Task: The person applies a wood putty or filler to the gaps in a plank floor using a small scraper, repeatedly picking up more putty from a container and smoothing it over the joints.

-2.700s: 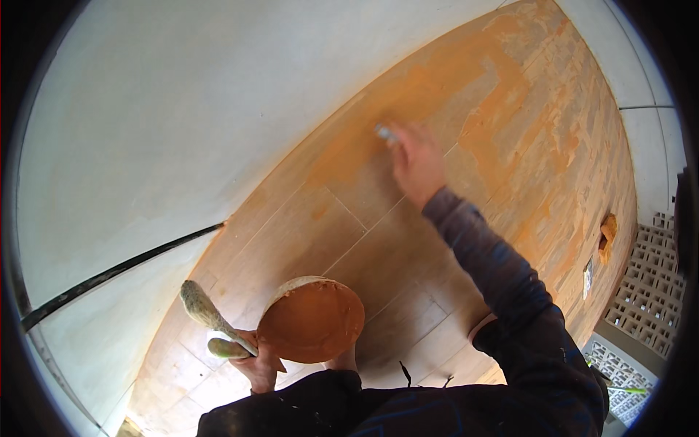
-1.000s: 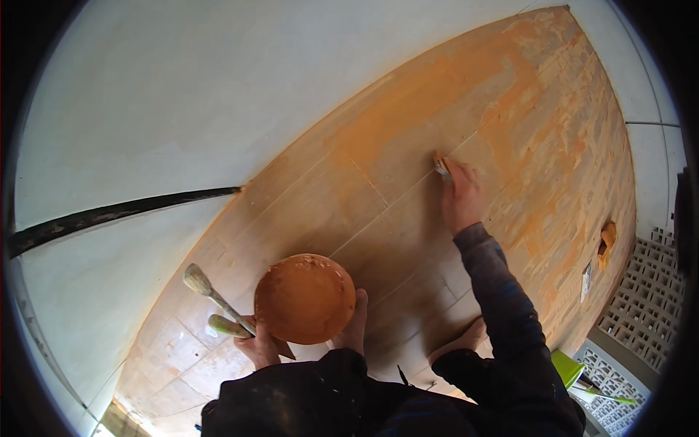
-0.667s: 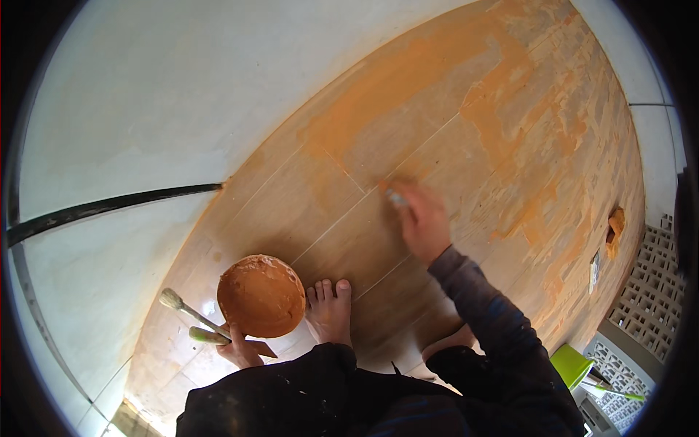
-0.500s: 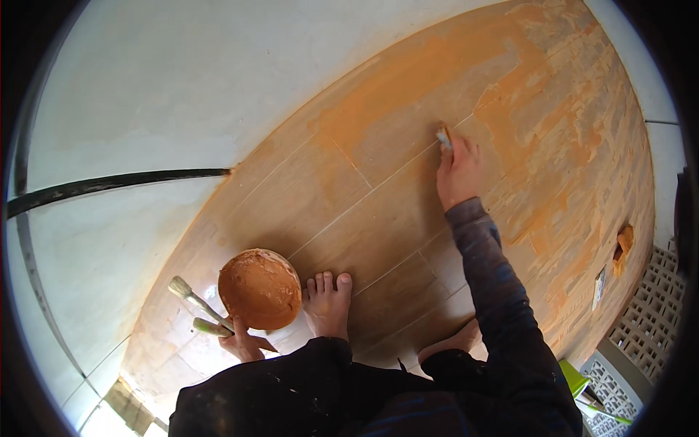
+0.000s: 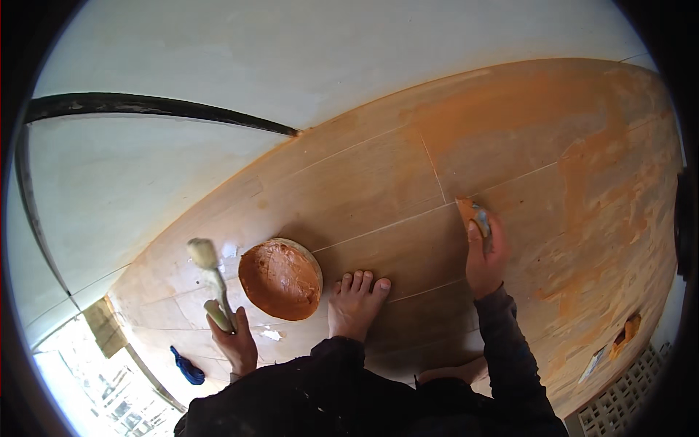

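My left hand (image 5: 239, 348) is closed around a paintbrush (image 5: 203, 253) with pale bristles. Pale green handle (image 5: 216, 315) of what looks like a second tool also sticks out of that hand. Just right of it, a round bowl (image 5: 281, 280) of orange-brown paste stands on the floor, apart from my fingers. Farther right, my right hand (image 5: 486, 255) grips a small flat scraper (image 5: 468, 211) smeared with orange paste. Its tip is at a pale joint line of the wood-look floor (image 5: 393, 255); whether it touches cannot be told.
My bare foot (image 5: 355, 306) is beside the bowl. A white wall (image 5: 349, 58) with a black strip (image 5: 167, 105) borders the floor. Orange paste (image 5: 524, 109) coats the far right. Dark blue cloth (image 5: 188, 366) lies at left; an orange-brown lump (image 5: 626, 335) and latticed blocks (image 5: 622, 411) are at right.
The view has swung round to the right. My left hand has come away from the bowl, still with the brush. My right hand has drawn the scraper back nearer to me.
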Demonstrator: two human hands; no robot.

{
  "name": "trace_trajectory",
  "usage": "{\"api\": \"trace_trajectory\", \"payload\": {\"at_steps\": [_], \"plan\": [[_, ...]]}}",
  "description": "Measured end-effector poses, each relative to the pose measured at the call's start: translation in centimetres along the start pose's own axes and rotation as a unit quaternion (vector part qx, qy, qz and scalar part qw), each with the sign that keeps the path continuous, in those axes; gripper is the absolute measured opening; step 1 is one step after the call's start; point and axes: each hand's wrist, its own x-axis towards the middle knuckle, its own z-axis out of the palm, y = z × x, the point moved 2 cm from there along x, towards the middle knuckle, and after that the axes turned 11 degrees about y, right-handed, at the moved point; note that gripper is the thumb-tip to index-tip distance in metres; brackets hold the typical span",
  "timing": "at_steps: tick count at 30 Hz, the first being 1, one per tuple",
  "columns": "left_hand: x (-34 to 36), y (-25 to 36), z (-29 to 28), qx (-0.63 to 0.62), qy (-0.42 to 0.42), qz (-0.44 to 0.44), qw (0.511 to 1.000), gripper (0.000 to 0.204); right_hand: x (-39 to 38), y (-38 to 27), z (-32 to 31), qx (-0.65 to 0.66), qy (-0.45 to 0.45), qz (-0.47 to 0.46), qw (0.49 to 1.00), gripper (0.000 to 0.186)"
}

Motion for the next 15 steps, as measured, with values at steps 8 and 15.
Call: {"api": "trace_trajectory", "payload": {"at_steps": [8, 15], "plan": [[3.0, 16.6, 14.3, -0.018, -0.428, 0.288, 0.857, 0.032, 0.7, 1.1, -0.2, 0.000, 0.015, 0.032, 0.999, 0.026], [3.9, 19.3, 20.9, -0.027, -0.465, 0.284, 0.838, 0.029, 1.4, -0.1, -0.6, 0.002, 0.011, 0.050, 0.999, 0.025]]}}
